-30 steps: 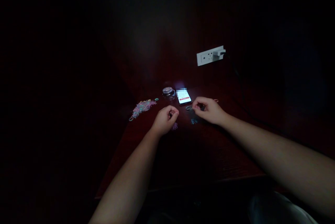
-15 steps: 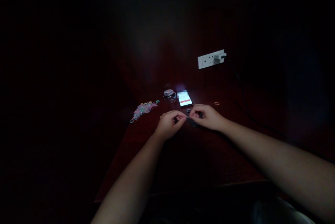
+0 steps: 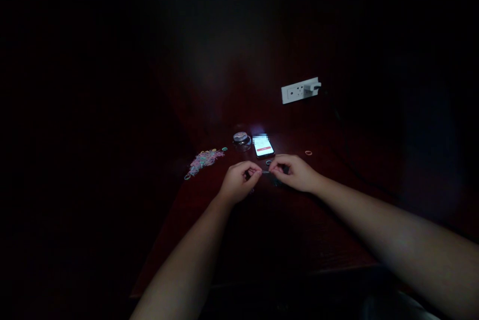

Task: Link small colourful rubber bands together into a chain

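A thin, pale rubber band point(image 3: 265, 172) is stretched between my two hands over the dark red table. My left hand point(image 3: 241, 179) pinches its left end between thumb and fingertips. At the other end, my right hand point(image 3: 294, 171) is closed in a pinch too. Another small band point(image 3: 268, 162) lies just beyond the fingertips. Dark greenish bits point(image 3: 276, 181) show beneath my right hand, too dim to make out. A heap of coloured rubber bands point(image 3: 205, 161) lies on the left of the table.
Behind my hands stand a lidded clear jar point(image 3: 241, 141) and a lit phone point(image 3: 264, 146). One pinkish band point(image 3: 308, 153) lies to the right. A wall socket point(image 3: 300, 90) holds a plug with a dark cable. The table point(image 3: 179, 240) has its left edge near my left forearm.
My hands have drawn slightly apart, and more of the pale band shows between them. The whole view has shifted a little, so everything sits slightly lower.
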`<state>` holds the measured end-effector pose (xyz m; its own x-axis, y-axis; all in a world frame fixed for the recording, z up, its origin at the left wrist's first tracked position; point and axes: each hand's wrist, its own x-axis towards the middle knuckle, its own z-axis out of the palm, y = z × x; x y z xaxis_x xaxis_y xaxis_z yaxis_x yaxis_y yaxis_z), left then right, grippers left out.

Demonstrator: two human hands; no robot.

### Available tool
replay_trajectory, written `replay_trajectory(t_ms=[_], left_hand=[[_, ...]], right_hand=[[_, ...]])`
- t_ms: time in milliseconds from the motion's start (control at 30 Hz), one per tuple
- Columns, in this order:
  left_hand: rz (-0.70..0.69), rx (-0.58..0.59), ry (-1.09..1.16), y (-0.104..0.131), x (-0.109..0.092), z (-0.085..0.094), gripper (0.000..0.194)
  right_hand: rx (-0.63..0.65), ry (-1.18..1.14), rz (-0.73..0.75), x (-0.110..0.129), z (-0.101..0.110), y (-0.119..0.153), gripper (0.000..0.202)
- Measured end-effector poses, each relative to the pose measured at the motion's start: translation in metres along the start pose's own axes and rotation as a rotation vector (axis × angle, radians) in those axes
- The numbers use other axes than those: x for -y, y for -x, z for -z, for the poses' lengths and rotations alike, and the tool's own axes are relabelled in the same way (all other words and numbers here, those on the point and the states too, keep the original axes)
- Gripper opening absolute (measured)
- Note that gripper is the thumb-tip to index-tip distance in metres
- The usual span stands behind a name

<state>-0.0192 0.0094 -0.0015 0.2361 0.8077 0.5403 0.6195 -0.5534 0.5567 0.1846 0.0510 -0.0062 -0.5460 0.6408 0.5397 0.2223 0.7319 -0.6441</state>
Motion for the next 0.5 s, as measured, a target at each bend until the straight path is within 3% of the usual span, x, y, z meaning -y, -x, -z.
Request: replay_trajectory(t_ms=[500], left_hand=[[-0.016,0.013,-0.036,-0.0006,-0.0037,-0.003,0.012]], right_hand=[[0.007,0.004,0.016,0.0005,-0.0001,-0.0004,0.011]])
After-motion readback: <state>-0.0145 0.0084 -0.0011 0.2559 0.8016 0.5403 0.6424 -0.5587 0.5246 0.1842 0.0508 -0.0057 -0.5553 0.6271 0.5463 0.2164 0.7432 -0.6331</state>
